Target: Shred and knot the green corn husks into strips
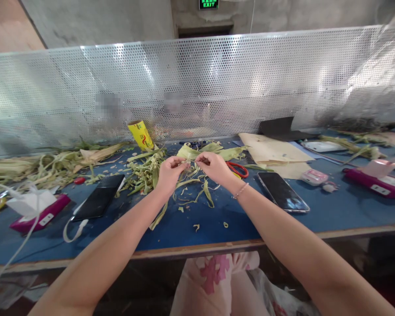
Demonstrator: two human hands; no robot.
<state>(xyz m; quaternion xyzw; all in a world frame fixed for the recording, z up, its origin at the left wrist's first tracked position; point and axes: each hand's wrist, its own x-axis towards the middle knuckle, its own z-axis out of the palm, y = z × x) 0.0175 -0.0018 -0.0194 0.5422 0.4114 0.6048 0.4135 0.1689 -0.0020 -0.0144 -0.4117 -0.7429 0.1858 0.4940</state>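
Both my hands meet above the middle of the blue table (217, 219). My left hand (170, 172) and my right hand (212, 166) each pinch an end of a thin green corn husk strip (191, 162), fingers closed on it. More husk strips (197, 186) lie scattered on the table beneath them. A larger folded husk (213, 151) sits just behind my hands. A bracelet circles my right wrist.
A heap of husks (46, 164) lies at left. Red-handled scissors (238, 169), two phones (100, 202) (282, 191), a yellow roll (141, 134), pink tissue packs (41, 215) (375, 180) and brown paper (270, 151) lie around. A perforated metal screen (197, 87) stands behind.
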